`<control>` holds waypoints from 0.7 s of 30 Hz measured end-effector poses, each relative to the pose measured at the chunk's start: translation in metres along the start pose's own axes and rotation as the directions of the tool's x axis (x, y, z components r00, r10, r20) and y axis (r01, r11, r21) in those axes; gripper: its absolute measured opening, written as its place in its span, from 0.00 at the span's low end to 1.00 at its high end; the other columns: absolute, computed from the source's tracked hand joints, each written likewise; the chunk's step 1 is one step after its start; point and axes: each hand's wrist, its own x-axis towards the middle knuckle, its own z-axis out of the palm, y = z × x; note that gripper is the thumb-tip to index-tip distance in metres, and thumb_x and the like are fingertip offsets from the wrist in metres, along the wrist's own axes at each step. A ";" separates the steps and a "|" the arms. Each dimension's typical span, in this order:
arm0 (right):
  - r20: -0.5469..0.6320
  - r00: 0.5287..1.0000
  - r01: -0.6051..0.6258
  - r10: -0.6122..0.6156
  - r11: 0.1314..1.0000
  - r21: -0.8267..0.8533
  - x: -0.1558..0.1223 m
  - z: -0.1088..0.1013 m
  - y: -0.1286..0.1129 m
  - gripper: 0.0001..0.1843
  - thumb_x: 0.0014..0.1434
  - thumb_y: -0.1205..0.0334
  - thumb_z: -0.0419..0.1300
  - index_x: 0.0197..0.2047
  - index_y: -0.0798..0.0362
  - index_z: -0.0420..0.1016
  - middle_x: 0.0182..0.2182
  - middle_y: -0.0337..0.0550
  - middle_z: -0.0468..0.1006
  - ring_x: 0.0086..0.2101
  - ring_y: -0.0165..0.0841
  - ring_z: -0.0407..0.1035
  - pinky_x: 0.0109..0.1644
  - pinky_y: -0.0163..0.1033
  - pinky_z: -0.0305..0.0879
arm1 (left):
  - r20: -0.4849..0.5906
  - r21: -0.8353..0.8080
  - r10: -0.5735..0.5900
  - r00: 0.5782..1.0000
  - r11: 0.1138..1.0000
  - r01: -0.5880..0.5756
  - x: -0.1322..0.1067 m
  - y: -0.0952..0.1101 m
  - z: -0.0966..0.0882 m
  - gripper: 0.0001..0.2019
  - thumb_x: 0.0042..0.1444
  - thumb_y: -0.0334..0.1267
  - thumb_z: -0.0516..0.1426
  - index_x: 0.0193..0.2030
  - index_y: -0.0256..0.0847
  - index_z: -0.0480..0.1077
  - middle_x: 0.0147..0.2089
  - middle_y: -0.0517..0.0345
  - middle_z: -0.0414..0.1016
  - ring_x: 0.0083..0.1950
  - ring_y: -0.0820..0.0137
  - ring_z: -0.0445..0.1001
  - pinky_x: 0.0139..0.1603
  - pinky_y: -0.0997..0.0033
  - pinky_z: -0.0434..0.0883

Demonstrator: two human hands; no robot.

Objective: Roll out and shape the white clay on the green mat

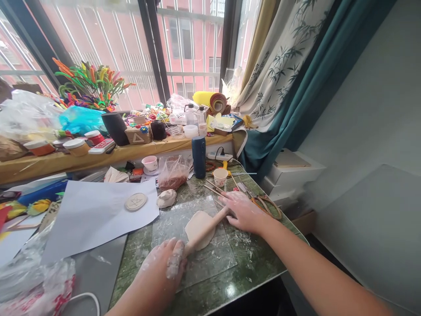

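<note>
A wooden rolling pin (pixel 206 228) lies across a flat, pale sheet of clay or dough (pixel 198 228) on a clear glass board (pixel 210 259) over the green marble tabletop. My left hand (pixel 164 267), dusted white, is curled over the near end of the pin. My right hand (pixel 241 211) rests with fingers stretched flat on the far end. A lump of the same pale material (pixel 166 198) sits just beyond the board.
A white paper sheet (pixel 98 215) carries a round stamped disc (pixel 136 202). Behind stand a blue bottle (pixel 198 156), a small paper cup (pixel 220 177), a plastic bag of reddish material (pixel 173 173) and thin sticks (pixel 213 189). The window ledge is crowded with craft supplies.
</note>
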 end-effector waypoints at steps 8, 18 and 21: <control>-0.211 0.936 -0.295 0.280 0.955 -0.040 -0.016 0.030 0.014 0.24 0.64 0.58 0.58 0.62 0.54 0.71 0.59 0.57 0.73 0.59 0.52 0.64 0.63 0.59 0.59 | -0.252 -0.170 -0.067 0.965 0.985 0.024 0.018 -0.021 -0.022 0.13 0.69 0.45 0.48 0.49 0.44 0.69 0.45 0.49 0.76 0.43 0.58 0.76 0.44 0.59 0.73; -0.419 0.905 -0.045 0.074 0.996 0.077 -0.011 0.014 -0.010 0.29 0.68 0.62 0.52 0.70 0.55 0.60 0.68 0.55 0.64 0.67 0.46 0.57 0.69 0.57 0.57 | -0.171 -0.150 0.116 0.978 0.978 -0.142 0.053 -0.067 -0.018 0.12 0.70 0.43 0.49 0.51 0.45 0.70 0.46 0.51 0.76 0.46 0.58 0.74 0.49 0.58 0.71; -0.259 0.966 0.031 -0.007 0.995 0.090 -0.009 0.014 -0.026 0.29 0.68 0.62 0.52 0.71 0.55 0.60 0.65 0.55 0.69 0.64 0.46 0.63 0.67 0.57 0.61 | -0.129 -0.102 0.219 0.967 0.967 -0.232 0.062 -0.072 -0.021 0.11 0.70 0.42 0.49 0.52 0.46 0.70 0.49 0.52 0.75 0.49 0.59 0.72 0.52 0.57 0.69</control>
